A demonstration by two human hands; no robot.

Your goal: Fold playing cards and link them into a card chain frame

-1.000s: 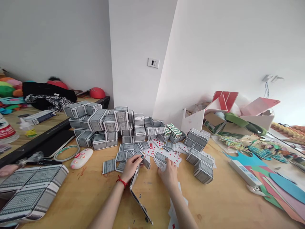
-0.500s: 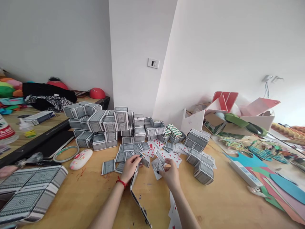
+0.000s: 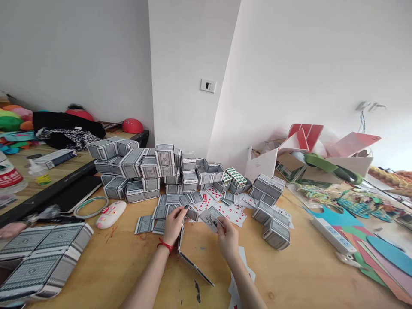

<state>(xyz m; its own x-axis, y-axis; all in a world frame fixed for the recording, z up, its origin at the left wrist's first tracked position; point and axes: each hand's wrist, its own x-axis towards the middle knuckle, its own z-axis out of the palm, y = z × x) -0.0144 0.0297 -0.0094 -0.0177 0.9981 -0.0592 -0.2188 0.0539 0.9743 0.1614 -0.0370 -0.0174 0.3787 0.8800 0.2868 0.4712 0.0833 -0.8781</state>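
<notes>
My left hand [image 3: 174, 225] is closed on a strip of joined playing cards [image 3: 192, 262], seen almost edge-on. The strip bends and trails down to the right, toward the tabletop. A short folded part of it [image 3: 193, 214] sticks out past my left fingertips. My right hand [image 3: 228, 238] pinches a single playing card [image 3: 210, 219] with a grey picture on its face, its left edge close to that folded part. I cannot tell whether the two touch. Beyond my hands lie loose face-up red-suit cards [image 3: 230, 213] and face-down cards [image 3: 144, 225].
Stacked blocks folded from cards [image 3: 149, 167] stand at the back. More blocks are at right [image 3: 276, 234] and front left [image 3: 48, 257]. A white mouse [image 3: 111, 214], a power strip [image 3: 333, 236] and coloured paper [image 3: 380, 262] lie around. Loose cards [image 3: 240, 279] lie under my right forearm.
My right hand has shifted slightly left and turned the picture card, bringing it nearer my left hand. The lower end of the card strip has swung right and up.
</notes>
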